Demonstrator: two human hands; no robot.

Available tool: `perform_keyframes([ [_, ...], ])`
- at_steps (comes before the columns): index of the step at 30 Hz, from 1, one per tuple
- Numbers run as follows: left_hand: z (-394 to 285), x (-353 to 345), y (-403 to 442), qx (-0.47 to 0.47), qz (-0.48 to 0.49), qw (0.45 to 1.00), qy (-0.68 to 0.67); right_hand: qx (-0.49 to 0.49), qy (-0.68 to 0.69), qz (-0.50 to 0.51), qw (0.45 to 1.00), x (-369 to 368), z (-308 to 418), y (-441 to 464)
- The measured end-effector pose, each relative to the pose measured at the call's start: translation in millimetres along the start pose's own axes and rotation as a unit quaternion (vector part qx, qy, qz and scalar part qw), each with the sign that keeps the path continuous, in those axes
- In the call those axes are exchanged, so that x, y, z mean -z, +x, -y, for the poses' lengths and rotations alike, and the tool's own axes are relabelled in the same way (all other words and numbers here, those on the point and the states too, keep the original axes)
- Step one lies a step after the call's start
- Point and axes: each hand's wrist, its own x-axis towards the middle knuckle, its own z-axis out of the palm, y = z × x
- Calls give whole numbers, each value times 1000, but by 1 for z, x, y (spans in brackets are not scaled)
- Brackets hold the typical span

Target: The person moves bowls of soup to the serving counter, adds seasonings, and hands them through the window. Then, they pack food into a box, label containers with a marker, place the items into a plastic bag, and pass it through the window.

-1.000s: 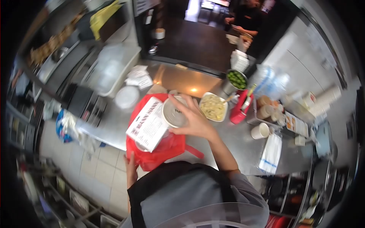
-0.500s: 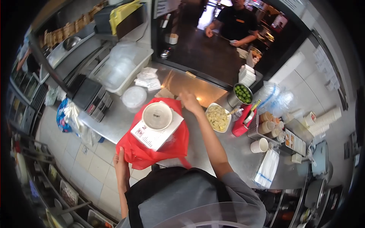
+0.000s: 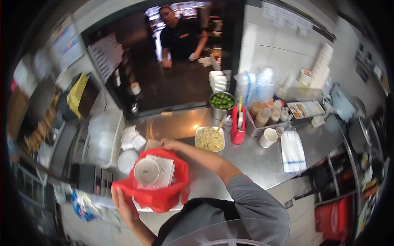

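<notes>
A red plastic bag (image 3: pixel 164 196) stands on the steel counter with its mouth spread around a white box (image 3: pixel 167 171). On the box sits a round lidded paper tub (image 3: pixel 146 171). My left hand (image 3: pixel 125 204) pinches the bag's near left edge. At the bag's far rim is my right hand (image 3: pixel 169 144), its fingers curled beside a piece of brown paper (image 3: pixel 153 144); what they grip is hidden. A round translucent lidded container (image 3: pixel 128 161) is just left of the bag.
Right of my forearm are fried rice (image 3: pixel 209 139) in a white tray, a pot of green limes (image 3: pixel 222 101), a red holder (image 3: pixel 238 127), sauce bottles (image 3: pixel 269 115) and a paper cup (image 3: pixel 268 138). A co-worker (image 3: pixel 180 39) stands beyond the pass window. Receipts (image 3: pixel 132 138) lie at left.
The view has swung to the right. The bag's rim is raised higher around the box and tub. My right hand, blurred before, is now steadier at the far rim; my left keeps the bag's edge.
</notes>
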Motion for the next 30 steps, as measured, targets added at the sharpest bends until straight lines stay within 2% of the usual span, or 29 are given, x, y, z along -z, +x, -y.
perform_keyframes([
  [1, -1, 1, 3, 2, 23, 1000, -15, 68, 18, -26, 997, -7, -7, 12],
  [3, -5, 6, 7, 8, 59, 997, -47, 178, 108, -160, 965, 0, 20, 39],
  [5, -12, 19, 15, -25, 111, 992, -48, 226, 205, -199, 931, 41, 111, 2],
  [7, -32, 26, 16, -63, 113, 987, -96, 325, 275, -159, 891, 82, 177, -30],
  [9, -53, 24, 9, -87, 15, 988, -124, 361, 291, -70, 883, 126, 220, -59],
  [10, -59, 19, 6, -104, -10, 988, -117, 473, 86, -218, 849, 159, 232, -68],
  [11, -63, 11, 6, -113, -6, 989, -99, 547, -124, -347, 752, 197, 240, -71],
  [12, -64, 2, 1, -129, 4, 989, -77, 501, -158, -444, 725, 239, 239, -63],
  [14, -59, -19, -8, -164, 37, 985, -38, 288, -240, -616, 693, 344, 241, -52],
  [17, -52, -50, -21, -204, 101, 974, 6, 48, -233, -708, 665, 481, 233, -70],
  [18, -50, -59, -26, -218, 122, 968, 20, -6, -225, -702, 676, 513, 232, -87],
  [19, -48, -67, -30, -229, 139, 963, 35, -33, -256, -724, 639, 542, 226, -96],
  [20, -47, -75, -35, -241, 154, 957, 48, -40, -270, -705, 655, 565, 219, -109],
  [21, -46, -83, -39, -253, 165, 951, 65, -47, -313, -691, 650, 591, 213, -112],
  [22, -47, -88, -45, -266, 170, 945, 86, -77, -407, -666, 620, 619, 203, -116],
  [24, -48, -91, -51, -283, 155, 934, 154, -129, -633, -569, 509, 674, 189, -120],
  [25, -49, -92, -53, -289, 134, 929, 188, -42, -738, -528, 418, 713, 168, -113],
  [26, -51, -86, -55, -250, 45, 913, 319, -57, -767, -478, 423, 755, 156, -105],
  [27, -42, -80, -53, -213, -14, 889, 405, 77, -810, -419, 403, 775, 152, -110],
  [28, -39, -90, -49, -205, -22, 911, 356, 27, -805, -420, 418, 847, 127, -84],
  [29, -46, -96, -48, -214, -17, 839, 501, -4, -502, -531, 682, 832, 143, -79],
  [30, -51, -101, -48, -197, 13, 818, 541, 51, -111, -664, 738, 816, 160, -74],
])
